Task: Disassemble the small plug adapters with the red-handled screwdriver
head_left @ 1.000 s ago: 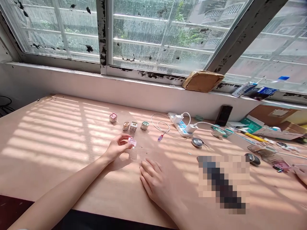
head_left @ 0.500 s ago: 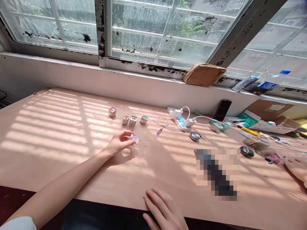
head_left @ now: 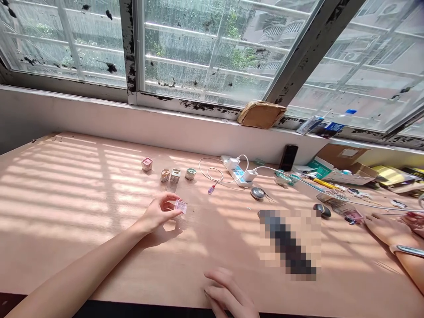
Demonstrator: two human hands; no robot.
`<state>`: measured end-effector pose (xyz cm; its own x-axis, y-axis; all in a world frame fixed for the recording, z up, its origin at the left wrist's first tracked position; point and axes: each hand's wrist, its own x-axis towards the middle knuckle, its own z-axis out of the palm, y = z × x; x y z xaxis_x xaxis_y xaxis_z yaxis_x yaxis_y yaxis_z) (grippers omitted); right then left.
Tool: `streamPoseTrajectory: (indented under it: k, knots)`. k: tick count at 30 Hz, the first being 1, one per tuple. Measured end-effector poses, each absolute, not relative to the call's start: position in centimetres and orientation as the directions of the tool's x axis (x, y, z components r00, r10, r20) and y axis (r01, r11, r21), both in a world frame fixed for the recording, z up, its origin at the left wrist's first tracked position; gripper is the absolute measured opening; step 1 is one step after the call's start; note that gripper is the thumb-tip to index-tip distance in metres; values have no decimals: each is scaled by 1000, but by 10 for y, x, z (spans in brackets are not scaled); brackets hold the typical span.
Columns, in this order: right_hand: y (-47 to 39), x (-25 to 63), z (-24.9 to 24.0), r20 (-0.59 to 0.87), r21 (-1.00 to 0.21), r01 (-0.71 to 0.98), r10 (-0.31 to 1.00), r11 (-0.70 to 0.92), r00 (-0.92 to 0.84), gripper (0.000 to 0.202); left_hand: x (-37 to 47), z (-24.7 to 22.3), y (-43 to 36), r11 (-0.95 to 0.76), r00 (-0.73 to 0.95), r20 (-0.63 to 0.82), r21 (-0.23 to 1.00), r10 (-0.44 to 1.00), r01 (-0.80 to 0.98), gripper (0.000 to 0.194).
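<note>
My left hand pinches a small clear pink plastic case between thumb and fingers, just above the table. Close to the table's front edge is my right hand, its fingers curled in and slightly blurred. Whatever its fingertips may hold is hidden. Beyond my left hand stand small clear boxes with coloured two-hole tops that look like pencil sharpeners: an orange-brown one, a dark-topped one and a green one. A pink-topped box sits apart to their left.
A power strip with white cables lies at the back, near a small screwdriver. Rightward are a round tin, a blurred-out dark object, a mouse and an open carton. Another person's hand rests at the far right.
The view has shifted a little to the right. My right fingers have curled in, and the small grey piece beside them is out of sight. My left hand still holds the pink case, turned slightly.
</note>
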<state>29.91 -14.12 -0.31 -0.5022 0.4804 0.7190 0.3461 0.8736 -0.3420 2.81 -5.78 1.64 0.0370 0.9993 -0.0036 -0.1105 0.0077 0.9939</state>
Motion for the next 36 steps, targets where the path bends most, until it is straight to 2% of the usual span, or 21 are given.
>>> streamPoseTrajectory:
  k: [2, 4, 7, 14, 22, 28, 36]
  knots:
    - [-119, 293, 11, 730, -361, 397, 521, 844, -443, 19, 31, 17, -60, 1, 18, 1, 994, 1000, -109, 48]
    - [-91, 280, 24, 799, -296, 430, 468, 853, -378, 22, 34, 18, -62, -30, 4, 31, 994, 1000, -109, 46]
    - [-48, 255, 35, 836, -147, 422, 340, 895, -430, 18, 34, 19, -63, -81, -5, 81, 993, 997, -80, 42]
    - [-15, 226, 29, 832, -41, 394, 250, 918, -496, 22, 31, 14, -61, -177, 3, 177, 984, 984, -5, 35]
    - [-23, 226, 32, 818, -64, 355, 253, 933, -517, 23, 35, 11, -66, -151, -2, 151, 988, 988, 29, 34]
    - [-23, 226, 29, 813, -62, 357, 255, 932, -524, 22, 35, 13, -64, -169, -74, 169, 986, 983, 3, 36]
    - [-25, 229, 25, 781, -85, 327, 267, 941, -564, 27, 36, 12, -65, -202, -58, 199, 979, 978, -33, 34]
